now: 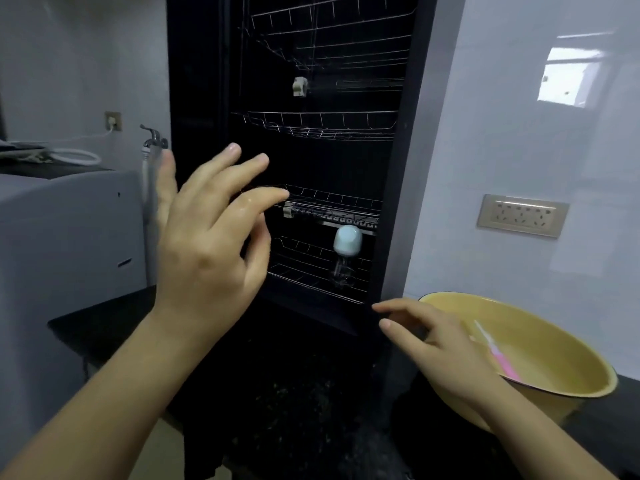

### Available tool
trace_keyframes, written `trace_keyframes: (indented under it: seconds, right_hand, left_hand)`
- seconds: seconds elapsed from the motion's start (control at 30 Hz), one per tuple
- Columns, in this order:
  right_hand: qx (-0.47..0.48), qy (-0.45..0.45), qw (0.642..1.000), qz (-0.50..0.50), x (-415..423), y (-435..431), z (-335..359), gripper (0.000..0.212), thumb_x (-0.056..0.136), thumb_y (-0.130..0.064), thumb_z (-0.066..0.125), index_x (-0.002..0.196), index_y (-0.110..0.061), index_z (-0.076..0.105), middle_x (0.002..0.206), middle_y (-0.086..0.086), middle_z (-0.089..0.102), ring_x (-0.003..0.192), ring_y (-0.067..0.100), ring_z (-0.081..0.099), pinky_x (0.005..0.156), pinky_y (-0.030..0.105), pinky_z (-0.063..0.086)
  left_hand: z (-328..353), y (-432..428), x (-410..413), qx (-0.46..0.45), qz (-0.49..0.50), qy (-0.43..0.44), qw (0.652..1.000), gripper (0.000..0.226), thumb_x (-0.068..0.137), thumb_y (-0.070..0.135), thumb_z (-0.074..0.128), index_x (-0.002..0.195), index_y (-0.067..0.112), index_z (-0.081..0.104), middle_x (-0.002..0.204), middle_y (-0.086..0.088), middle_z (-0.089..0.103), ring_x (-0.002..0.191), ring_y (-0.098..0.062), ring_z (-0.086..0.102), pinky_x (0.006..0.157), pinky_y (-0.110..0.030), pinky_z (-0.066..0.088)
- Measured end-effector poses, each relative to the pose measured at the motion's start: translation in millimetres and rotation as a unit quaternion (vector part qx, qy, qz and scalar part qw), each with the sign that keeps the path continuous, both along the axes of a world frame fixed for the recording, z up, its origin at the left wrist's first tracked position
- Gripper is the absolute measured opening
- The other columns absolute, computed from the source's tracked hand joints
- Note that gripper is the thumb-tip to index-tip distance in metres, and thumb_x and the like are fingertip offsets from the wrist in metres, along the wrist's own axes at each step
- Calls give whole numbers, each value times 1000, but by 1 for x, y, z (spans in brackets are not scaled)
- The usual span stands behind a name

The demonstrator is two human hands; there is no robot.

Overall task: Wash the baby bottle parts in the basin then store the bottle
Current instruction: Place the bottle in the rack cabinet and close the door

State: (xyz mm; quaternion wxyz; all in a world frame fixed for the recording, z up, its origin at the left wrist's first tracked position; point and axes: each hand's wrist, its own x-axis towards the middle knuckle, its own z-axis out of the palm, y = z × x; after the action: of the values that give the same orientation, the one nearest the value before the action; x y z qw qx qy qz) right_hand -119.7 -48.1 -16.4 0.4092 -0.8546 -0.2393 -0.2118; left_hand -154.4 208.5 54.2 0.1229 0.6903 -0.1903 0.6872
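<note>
A tall black cabinet (207, 81) with wire racks inside is standing open in front of the person, its dark interior taking up the middle of the view, and the step in hand appears to be the last one: leaving the bottle stored and closing up. To its right a round yellow enamel basin (540, 344) is sitting on the dark speckled countertop (294, 410), with a pink-handled bottle brush (502, 362) lying inside it. The left hand (207, 251) is hovering in front of the middle racks with its fingers spread wide and holding nothing (a few drops of water are glistening on the skin). The right hand (440, 341) is reaching low toward the cabinet's bottom corner, fingers loosely apart and also empty. The clear baby bottle with a pale blue cap (346, 258) is standing upright in the lowest wire rack (298, 271), near its right side. To finish well, the person is probably best keeping both hands clear of that rack so the bottle is not knocked over, and checking it is sitting steady between the wires before swinging the door shut; whether the door is within reach cannot be told from here.
</note>
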Motion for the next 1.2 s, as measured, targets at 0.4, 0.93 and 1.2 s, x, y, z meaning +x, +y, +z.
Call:
trace_keyframes:
  seconds: [0.4, 0.93, 1.2]
  right_hand:
    - [14, 3, 999, -34, 6, -22, -5, 20, 87, -24, 65, 96, -42, 67, 88, -12, 70, 84, 6, 61, 72, 16, 47]
    - [-109, -11, 983, -149, 19, -86, -20, 25, 84, -40, 65, 109, -40, 64, 106, -33, 61, 111, -15, 47, 80, 6, 37]
    - [-98, 20, 980, -175, 22, -111, -25, 19, 83, -39, 64, 99, -49, 61, 99, -30, 63, 105, -14, 50, 77, 7, 38]
  left_hand:
    - [8, -24, 31, 0, -152, 97, 984, 63, 85, 6, 64, 140, 12, 35, 150, -4, 27, 142, -16, 18, 117, -20, 16]
    - [10, -90, 100, -34, -205, 203, 957, 68, 86, 23, 65, 144, 32, 30, 157, 8, 14, 145, -12, 10, 110, -21, 5]
    - [12, -119, 135, -13, -153, 229, 961, 67, 88, 27, 61, 146, 34, 27, 159, 6, 10, 146, -13, 5, 112, -34, 11]
